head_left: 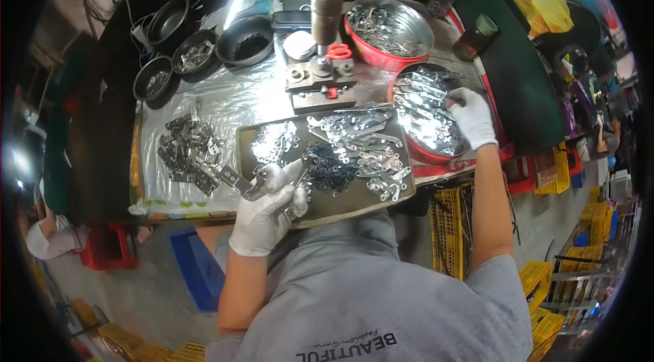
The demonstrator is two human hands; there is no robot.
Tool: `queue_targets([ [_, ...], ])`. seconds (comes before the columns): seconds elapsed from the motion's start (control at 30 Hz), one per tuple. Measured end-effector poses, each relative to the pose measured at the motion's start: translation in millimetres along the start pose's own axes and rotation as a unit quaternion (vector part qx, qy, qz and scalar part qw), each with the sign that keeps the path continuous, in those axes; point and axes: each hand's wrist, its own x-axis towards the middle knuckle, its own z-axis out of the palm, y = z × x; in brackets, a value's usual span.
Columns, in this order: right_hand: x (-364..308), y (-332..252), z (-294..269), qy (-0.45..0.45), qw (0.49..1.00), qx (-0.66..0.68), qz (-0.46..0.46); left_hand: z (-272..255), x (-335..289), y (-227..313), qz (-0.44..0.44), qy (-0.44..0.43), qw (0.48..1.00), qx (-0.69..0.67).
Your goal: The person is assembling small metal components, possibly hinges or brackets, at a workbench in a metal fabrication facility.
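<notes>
Over the left side of the tray, my left hand grips a bracket; right of it, my right hand is at the strips in the bowl, pinch unclear. Apparently I'm picking; next probably calls for separating one.

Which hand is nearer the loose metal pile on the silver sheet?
Left. The left hand is just right of the pile, holding a metal part; the right hand is across the tray, at a red bowl.
</notes>
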Motion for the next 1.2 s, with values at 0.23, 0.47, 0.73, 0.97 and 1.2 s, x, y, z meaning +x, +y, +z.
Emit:
queue_targets([
  [0.23, -0.5, -20.2, 38.8, -0.145, 0.975, -0.146, 0.078, 8.5, 9.1, -5.6, -0.008, 0.014, 1.0, 0.0],
  [0.47, 7.1, -6.4, 57.3, -0.079, 0.968, -0.223, -0.086, 5.2, 9.1, -5.5, -0.007, 0.015, 0.999, -0.032],
  [0.73, 8.2, 0.9, 35.3, -0.033, 0.986, -0.146, -0.079, 2.9, 8.3, -5.8, -0.01, 0.008, 1.0, -0.026],
  [0.97, 5.3, -10.8, 22.0, -0.019, 0.929, 0.345, 0.131, 4.6, 9.8, -4.7, 0.0, -0.002, 0.999, -0.032],
  [1.2, -17.6, -84.6, 14.4, -0.112, 0.821, 0.537, 0.156, 23.2, 21.0, -4.7, 0.009, -0.001, 1.0, -0.019],
])
